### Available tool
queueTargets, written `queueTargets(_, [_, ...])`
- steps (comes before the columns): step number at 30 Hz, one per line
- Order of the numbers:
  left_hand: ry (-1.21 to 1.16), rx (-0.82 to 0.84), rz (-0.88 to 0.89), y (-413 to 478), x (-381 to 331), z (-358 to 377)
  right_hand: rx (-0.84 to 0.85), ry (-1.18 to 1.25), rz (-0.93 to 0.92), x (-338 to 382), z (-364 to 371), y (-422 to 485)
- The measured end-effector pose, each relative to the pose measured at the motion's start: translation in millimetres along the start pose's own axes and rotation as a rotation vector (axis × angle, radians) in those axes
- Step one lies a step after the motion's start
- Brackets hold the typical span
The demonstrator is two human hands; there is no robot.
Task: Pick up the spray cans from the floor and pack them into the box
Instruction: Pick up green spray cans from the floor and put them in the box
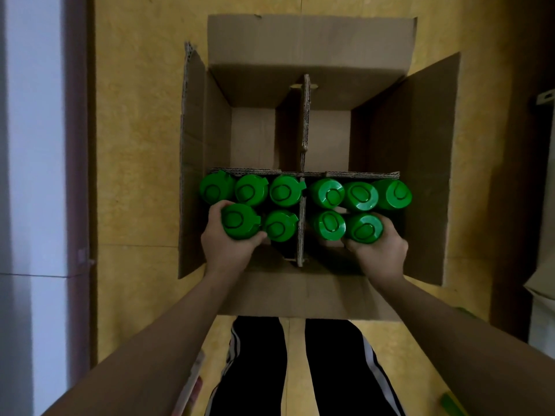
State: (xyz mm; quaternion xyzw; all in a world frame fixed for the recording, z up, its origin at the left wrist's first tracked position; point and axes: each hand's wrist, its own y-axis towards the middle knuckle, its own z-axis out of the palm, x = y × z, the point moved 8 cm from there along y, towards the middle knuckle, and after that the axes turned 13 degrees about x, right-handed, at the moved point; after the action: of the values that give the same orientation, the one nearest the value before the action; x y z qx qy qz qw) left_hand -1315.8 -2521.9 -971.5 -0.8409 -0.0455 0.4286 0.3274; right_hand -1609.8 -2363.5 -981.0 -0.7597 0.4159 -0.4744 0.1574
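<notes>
An open cardboard box (312, 40) with a cross-shaped divider (305, 115) stands on the floor below me. Several green-capped spray cans (327, 192) stand upright in its two near compartments. My left hand (226, 247) grips a green-capped can (239, 221) at the near left corner of the left compartment. My right hand (380, 250) grips another green-capped can (365, 229) in the near row of the right compartment. Both held cans are upright, level with their neighbours. The two far compartments hold nothing.
The box flaps (420, 163) spread out on all sides over the yellow floor (135, 145). My legs in black trousers (300, 364) stand just behind the near flap. A green object (450, 405) lies at the bottom right. A white wall (30, 175) runs along the left.
</notes>
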Motion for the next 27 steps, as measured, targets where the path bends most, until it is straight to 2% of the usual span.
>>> queueTargets(12, [-0.119,-0.063,-0.135,2,17,14,-0.003,0.086,0.021,-6,7,0])
queueTargets(18, [-0.101,0.004,-0.193,10,25,28,0.022,0.114,0.036,-7,9,8])
queueTargets(27, [0.05,0.054,-0.14,15,26,29,0.094,0.08,0.048,-7,9,9])
